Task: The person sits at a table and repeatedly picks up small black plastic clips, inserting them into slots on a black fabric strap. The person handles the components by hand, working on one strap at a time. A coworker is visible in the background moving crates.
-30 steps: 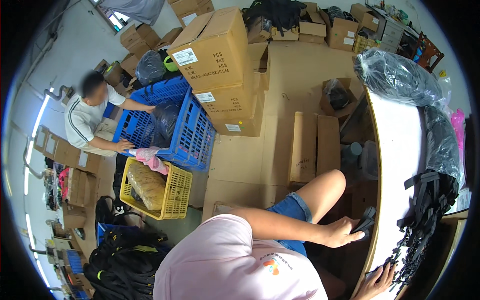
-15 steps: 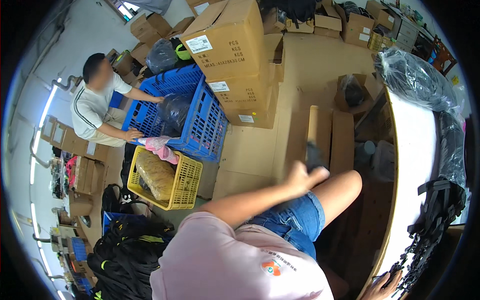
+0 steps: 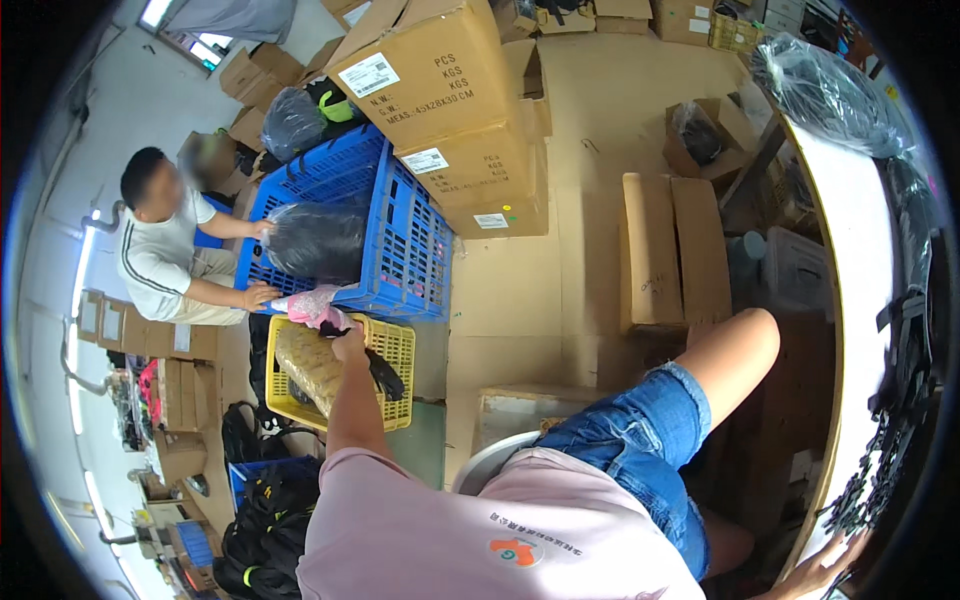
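The left hand (image 3: 347, 340) pinched a black strap (image 3: 383, 372) over the yellow basket (image 3: 395, 352), near its far edge. Easing it low over the basket would have suited best. The right hand (image 3: 825, 568) rested on the desk (image 3: 860, 300) at its near edge, grip unclear.

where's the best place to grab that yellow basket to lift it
Probably the yellow basket by its near right rim, coming from above: the top is open, that lattice edge is bare, and the left hand with a dark strap hangs right over it.

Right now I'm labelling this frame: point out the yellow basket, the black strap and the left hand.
yellow basket (image 3: 398, 352), head view, right rim.
black strap (image 3: 385, 375), head view, dangling middle.
left hand (image 3: 349, 342), head view, back of hand.
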`<state>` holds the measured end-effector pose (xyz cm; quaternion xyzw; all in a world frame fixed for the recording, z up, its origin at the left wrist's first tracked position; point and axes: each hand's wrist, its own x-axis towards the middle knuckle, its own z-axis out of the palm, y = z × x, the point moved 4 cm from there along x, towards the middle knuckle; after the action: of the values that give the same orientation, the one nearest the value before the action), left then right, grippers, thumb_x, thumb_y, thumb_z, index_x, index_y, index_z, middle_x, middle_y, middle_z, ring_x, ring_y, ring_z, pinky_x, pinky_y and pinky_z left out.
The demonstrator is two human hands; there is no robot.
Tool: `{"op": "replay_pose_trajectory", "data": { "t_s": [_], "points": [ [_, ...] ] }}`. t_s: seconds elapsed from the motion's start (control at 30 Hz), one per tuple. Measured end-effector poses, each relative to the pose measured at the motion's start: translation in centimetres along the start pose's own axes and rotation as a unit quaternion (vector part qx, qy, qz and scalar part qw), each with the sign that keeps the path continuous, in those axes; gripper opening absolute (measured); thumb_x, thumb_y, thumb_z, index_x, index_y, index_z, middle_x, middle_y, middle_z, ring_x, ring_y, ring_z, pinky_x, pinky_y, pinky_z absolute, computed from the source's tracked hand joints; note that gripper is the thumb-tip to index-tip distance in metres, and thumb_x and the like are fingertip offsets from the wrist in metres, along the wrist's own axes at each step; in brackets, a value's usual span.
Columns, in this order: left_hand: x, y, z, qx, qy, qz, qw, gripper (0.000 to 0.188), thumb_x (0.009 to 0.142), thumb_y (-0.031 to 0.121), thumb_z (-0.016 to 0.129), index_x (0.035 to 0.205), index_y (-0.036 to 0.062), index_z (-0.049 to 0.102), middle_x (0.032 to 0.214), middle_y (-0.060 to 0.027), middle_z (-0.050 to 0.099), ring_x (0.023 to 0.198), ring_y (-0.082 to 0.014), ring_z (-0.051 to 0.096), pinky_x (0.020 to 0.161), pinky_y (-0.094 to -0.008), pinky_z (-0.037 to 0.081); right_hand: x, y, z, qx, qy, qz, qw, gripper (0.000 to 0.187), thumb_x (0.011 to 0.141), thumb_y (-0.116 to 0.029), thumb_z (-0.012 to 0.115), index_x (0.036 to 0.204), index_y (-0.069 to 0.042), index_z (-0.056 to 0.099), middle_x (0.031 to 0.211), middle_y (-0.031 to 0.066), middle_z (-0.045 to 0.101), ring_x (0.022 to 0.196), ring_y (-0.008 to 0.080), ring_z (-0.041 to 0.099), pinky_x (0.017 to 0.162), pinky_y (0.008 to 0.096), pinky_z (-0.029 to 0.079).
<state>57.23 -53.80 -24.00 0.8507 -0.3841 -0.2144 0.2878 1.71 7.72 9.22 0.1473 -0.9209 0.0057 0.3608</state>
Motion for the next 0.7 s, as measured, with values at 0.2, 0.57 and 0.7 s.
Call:
{"op": "replay_pose_trajectory", "data": {
  "t_s": [0.2, 0.57, 0.7],
  "points": [
    [1.2, -1.7, 1.5, -0.166, -0.048, -0.114, 0.978, 0.032, 0.07, 0.03, 0.061, 0.083, 0.001, 0.06, 0.081, -0.0117, 0.062, 0.078, -0.0252, 0.06, 0.063, -0.0328, 0.047, -7.6, 3.1, -2.0, -0.079, 0.135, -0.076, 0.985, 0.035, 0.085, -0.024, 0.05, 0.11, 0.0, 0.05, 0.11, 0.0169, 0.052, 0.096, 0.0317, 0.053, 0.081, 0.0402, 0.043],
    [-3.0, 4.6, -3.6, -0.266, 0.008, -0.141, 0.954, 0.025, 0.072, 0.018, 0.058, 0.087, -0.0018, 0.057, 0.082, -0.012, 0.059, 0.073, -0.024, 0.059, 0.057, -0.0317, 0.046, -19.3, 7.2, -6.3, -0.252, -0.005, 0.097, 0.963, 0.052, 0.082, -0.042, 0.043, 0.114, -0.001, 0.048, 0.115, 0.0197, 0.048, 0.102, 0.0341, 0.048, 0.086, 0.0449, 0.035],
    [-2.8, 5.4, -4.2, -0.302, 0.03, -0.114, 0.946, 0.024, 0.071, 0.009, 0.052, 0.084, -0.0118, 0.052, 0.077, -0.0148, 0.055, 0.065, -0.0226, 0.056, 0.052, -0.0317, 0.044, -19.9, 8.3, -5.4, -0.294, -0.029, 0.057, 0.954, 0.047, 0.08, -0.038, 0.05, 0.108, 0.001, 0.051, 0.112, 0.0203, 0.049, 0.097, 0.0327, 0.05, 0.082, 0.0437, 0.039]
  ]
}}
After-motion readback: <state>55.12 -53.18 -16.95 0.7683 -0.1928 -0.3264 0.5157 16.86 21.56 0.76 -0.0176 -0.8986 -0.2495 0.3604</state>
